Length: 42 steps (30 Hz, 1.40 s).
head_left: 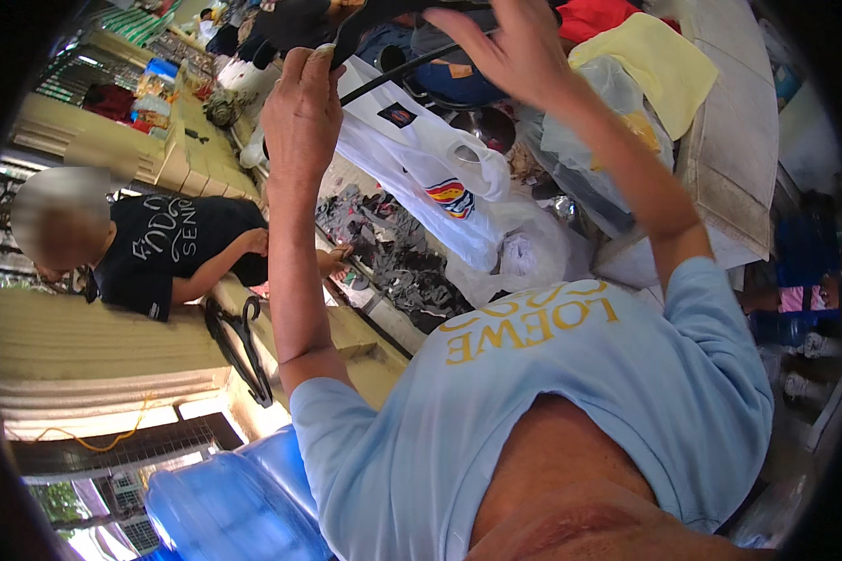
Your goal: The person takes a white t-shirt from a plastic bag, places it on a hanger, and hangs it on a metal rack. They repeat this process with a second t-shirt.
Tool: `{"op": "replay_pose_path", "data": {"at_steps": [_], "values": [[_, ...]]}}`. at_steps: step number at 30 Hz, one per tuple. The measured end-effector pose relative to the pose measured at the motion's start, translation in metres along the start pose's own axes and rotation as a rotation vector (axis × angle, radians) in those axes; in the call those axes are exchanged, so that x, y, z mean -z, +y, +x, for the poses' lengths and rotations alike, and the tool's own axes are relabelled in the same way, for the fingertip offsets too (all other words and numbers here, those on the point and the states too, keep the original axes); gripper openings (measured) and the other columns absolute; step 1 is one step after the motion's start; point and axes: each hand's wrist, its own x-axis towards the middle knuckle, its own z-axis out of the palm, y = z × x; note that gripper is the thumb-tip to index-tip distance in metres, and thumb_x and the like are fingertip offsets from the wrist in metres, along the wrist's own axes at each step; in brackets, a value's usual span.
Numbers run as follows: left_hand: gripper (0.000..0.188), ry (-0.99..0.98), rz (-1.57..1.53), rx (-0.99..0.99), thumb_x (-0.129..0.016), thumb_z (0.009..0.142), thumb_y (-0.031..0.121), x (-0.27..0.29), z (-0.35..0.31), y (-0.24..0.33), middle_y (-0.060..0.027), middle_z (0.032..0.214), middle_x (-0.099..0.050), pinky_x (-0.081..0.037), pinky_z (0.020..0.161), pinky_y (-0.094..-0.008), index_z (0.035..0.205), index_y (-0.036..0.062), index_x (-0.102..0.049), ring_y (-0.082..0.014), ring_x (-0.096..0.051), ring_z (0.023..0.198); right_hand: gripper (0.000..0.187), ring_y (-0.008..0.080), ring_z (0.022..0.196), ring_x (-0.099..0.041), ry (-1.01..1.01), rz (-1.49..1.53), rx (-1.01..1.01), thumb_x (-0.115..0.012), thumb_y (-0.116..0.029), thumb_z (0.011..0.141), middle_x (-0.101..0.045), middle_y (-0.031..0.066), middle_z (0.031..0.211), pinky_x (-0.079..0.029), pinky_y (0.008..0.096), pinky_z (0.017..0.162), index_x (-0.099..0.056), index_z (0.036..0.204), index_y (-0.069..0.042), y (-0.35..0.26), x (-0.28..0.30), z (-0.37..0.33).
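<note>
Above the cluttered worktop (739, 122), head view: left hand (301, 112) is gripping a black strap (384, 82), fingers closed. Strap is running up-right toward right hand (510, 51), curled over dark fabric (374, 9); both equally near.

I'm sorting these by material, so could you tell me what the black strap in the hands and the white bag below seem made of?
Black strap: probably rubber or leather, smooth with a dull sheen. White bag: thin plastic film, glossy, crinkled.
</note>
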Motion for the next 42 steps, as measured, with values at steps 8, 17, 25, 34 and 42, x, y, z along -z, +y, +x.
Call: {"op": "replay_pose_path", "data": {"at_steps": [8,17,25,34,42], "values": [[0.022,0.034,-0.133,-0.1,-0.063,0.082,0.006,-0.006,0.03,0.003,-0.0125,0.091,-0.06,-0.048,0.064,-0.0397,0.103,0.0039,-0.06,-0.0351,-0.06,0.077,0.059,0.0255,0.091,-0.056,-0.531,0.177,-1.203,-0.065,-0.05,0.08,-0.06,0.014,0.101,-0.039,0.0395,0.089,-0.056,0.108,0.001,-0.071,0.023,-0.223],[0.023,-0.058,-0.061,0.012,-0.061,0.087,0.021,0.012,0.026,-0.009,-0.0116,0.087,-0.065,-0.052,0.067,-0.0343,0.099,0.0011,-0.063,-0.0234,-0.063,0.075,0.045,0.0164,0.097,-0.057,-0.397,1.242,-1.869,-0.056,-0.042,0.089,-0.063,0.006,0.107,-0.043,0.0356,0.087,-0.059,0.115,-0.007,-0.087,-0.001,-0.236],[0.017,0.009,-0.116,0.163,-0.064,0.079,0.004,0.032,-0.015,-0.025,-0.0147,0.088,-0.058,-0.046,0.064,-0.0417,0.095,0.0,-0.059,-0.0371,-0.058,0.075,0.042,0.0243,0.106,-0.059,-0.123,1.775,-1.675,-0.051,-0.031,0.093,-0.06,0.0119,0.116,-0.045,0.0398,0.096,-0.052,0.123,-0.001,-0.051,-0.001,-0.229],[0.019,-0.073,-0.119,0.397,-0.063,0.08,0.005,0.07,-0.103,-0.05,-0.0129,0.088,-0.058,-0.048,0.063,-0.0394,0.098,0.0027,-0.06,-0.0342,-0.06,0.074,0.038,0.0239,0.112,-0.056,-0.014,1.846,-1.671,-0.05,-0.021,0.094,-0.057,0.0125,0.123,-0.04,0.0382,0.101,-0.051,0.125,0.0,0.042,-0.033,-0.198],[0.021,-0.165,-0.102,0.451,-0.062,0.079,-0.003,0.067,-0.148,-0.051,-0.016,0.089,-0.057,-0.048,0.067,-0.0368,0.1,-0.0012,-0.059,-0.033,-0.059,0.077,0.027,0.02,0.092,-0.065,-0.305,1.729,-1.849,-0.057,-0.013,0.088,-0.066,0.0123,0.104,-0.051,0.0326,0.088,-0.06,0.11,0.003,0.058,-0.061,-0.175]]}}
